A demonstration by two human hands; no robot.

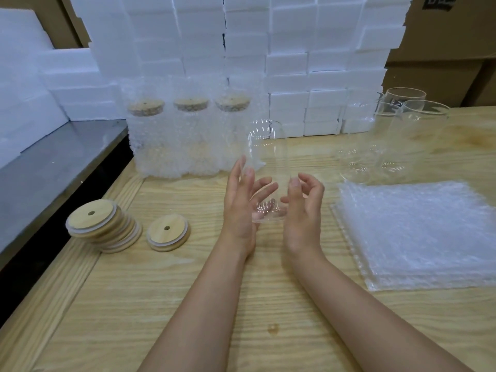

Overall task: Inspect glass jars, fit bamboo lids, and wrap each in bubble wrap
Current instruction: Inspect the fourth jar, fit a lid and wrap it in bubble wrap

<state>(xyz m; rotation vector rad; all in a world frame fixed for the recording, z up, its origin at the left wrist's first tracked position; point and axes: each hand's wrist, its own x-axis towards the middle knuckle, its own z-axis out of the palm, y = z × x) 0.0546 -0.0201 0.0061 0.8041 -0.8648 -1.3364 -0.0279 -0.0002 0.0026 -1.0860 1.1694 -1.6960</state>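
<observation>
You're holding the glass jar (268, 157) between both hands: left hand (239, 205) straight-fingered, pressed against its side, right hand (303, 210) curled round the other.

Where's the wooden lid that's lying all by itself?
In the head view the single bamboo lid lies on the wooden table, just right of the lid stack and left of the left hand.

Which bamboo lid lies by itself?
The single lid flat on the table, right of the leaning lid stack and nearer the left hand.
</observation>
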